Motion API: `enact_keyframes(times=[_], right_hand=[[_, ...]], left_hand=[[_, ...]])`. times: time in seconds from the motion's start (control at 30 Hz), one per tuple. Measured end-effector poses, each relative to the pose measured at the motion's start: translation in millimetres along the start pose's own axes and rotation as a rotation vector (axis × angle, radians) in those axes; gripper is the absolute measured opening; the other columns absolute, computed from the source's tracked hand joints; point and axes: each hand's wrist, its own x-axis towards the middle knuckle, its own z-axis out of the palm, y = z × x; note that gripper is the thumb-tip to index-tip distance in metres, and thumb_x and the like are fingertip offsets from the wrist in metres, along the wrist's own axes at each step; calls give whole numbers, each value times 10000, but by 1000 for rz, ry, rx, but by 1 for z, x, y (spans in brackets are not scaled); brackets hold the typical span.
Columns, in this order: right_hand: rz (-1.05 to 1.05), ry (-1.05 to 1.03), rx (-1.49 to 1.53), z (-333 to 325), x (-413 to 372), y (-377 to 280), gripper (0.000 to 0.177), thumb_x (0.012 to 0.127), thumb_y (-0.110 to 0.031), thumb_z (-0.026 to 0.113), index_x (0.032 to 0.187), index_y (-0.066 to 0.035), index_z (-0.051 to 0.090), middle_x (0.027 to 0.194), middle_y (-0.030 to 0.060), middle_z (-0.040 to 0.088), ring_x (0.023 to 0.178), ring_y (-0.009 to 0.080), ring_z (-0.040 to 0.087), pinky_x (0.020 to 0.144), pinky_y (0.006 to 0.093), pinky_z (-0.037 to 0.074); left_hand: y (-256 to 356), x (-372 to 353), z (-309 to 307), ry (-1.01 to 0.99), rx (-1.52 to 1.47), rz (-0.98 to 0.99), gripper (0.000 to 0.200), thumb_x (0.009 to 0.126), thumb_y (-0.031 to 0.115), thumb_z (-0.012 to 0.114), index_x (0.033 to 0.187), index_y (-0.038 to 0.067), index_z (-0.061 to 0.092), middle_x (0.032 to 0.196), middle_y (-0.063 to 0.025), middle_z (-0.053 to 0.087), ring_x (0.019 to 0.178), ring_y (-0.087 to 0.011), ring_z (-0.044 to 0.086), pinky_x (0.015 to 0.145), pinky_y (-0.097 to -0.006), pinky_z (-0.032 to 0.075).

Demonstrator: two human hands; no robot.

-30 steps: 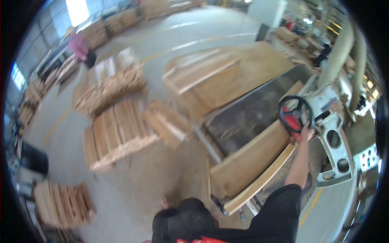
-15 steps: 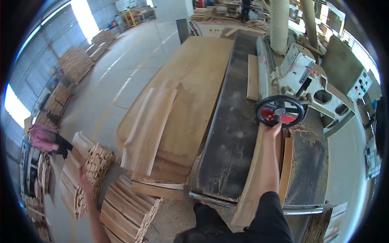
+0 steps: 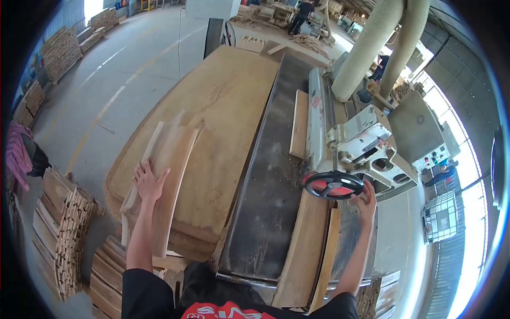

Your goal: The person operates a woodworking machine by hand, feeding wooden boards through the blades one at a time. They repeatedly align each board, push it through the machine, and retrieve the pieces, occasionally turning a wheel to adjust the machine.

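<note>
My left hand [image 3: 150, 183] lies flat with spread fingers on a small pile of wooden boards [image 3: 178, 175], left of the machine. These boards rest on a broad plywood-topped table [image 3: 234, 101]. My right hand [image 3: 365, 202] is at the right edge of a black handwheel [image 3: 333, 185] with a red centre, its fingers curled round the rim. Below the wheel, a long wooden board [image 3: 305, 239] lies on the dark machine bed [image 3: 265, 212], with a narrower strip [image 3: 326, 255] beside it.
The woodworking machine [image 3: 366, 138] stands at right, with pale ducts [image 3: 366, 53] above and a control box [image 3: 430, 157] behind. Another board [image 3: 299, 125] lies along its fence. Stacked slats [image 3: 71, 244] stand at lower left near a person in pink [image 3: 18, 151]. More people work farther back.
My left hand has come from above the slat stacks onto the boards. My right hand has shifted from the wheel's lower side to its right edge. The view has turned right.
</note>
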Motion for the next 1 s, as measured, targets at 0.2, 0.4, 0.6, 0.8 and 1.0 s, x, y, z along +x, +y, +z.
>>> enact_keyframes(times=[0.2,0.4,0.6,0.8,1.0], right_hand=[[-187,-127,-418,24,54,-5,255,807,-31,842,1049,-3,766,914,68,772,870,140,697,851,335,557],[-115,81,-25,39,49,37,57,934,-29,727,968,16,735,902,45,714,898,141,670,851,309,532],[181,59,-125,18,56,53,219,891,-167,821,1027,-8,757,770,18,696,667,138,628,593,329,498],[-470,-780,-1679,221,32,-35,76,838,-161,739,838,-117,800,774,109,750,715,309,741,602,452,548],[-525,-930,-2033,247,37,17,171,899,-202,670,903,-207,842,781,6,765,742,241,757,556,472,516]], left_hand=[[-4,3,3,17,-72,6,944,921,720,631,1605,128,365,1623,-257,374,1510,-421,351,1216,-581,277],[4,-4,-2,-4,-2,-19,932,924,690,653,1610,132,358,1615,-260,387,1509,-424,350,1208,-582,281],[4,5,1,43,28,10,931,927,683,657,1616,137,351,1618,-260,384,1508,-430,351,1198,-592,292],[-2,-1,4,16,-1,18,920,928,691,646,1604,131,371,1619,-260,381,1505,-429,356,1196,-589,298],[-1,7,3,57,-2,-1,898,933,694,637,1579,118,398,1612,-256,388,1503,-409,366,1197,-576,302]])
